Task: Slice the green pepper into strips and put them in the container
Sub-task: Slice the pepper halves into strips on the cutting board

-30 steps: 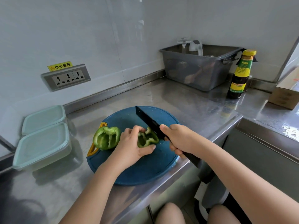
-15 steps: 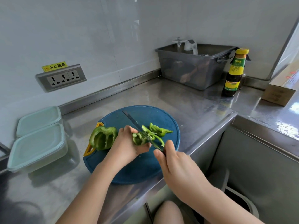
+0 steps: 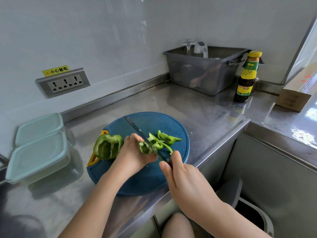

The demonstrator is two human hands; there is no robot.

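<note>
My left hand (image 3: 135,152) pinned the pepper piece (image 3: 145,149) to the round blue cutting board (image 3: 151,181), fingers curled round it. My right hand (image 3: 186,183) gripped the knife (image 3: 142,133) by its handle, the thin dark blade set against the piece's right side. A few curled, glossy strips (image 3: 167,140) lay just right of the blade. A hollow, ribbed pepper half (image 3: 108,146) sat uncut to the left, so I judged the slicing under halfway. Two pale, lidded plastic containers (image 3: 38,156) stood far left on the steel bench (image 3: 197,109), with no green showing inside.
</note>
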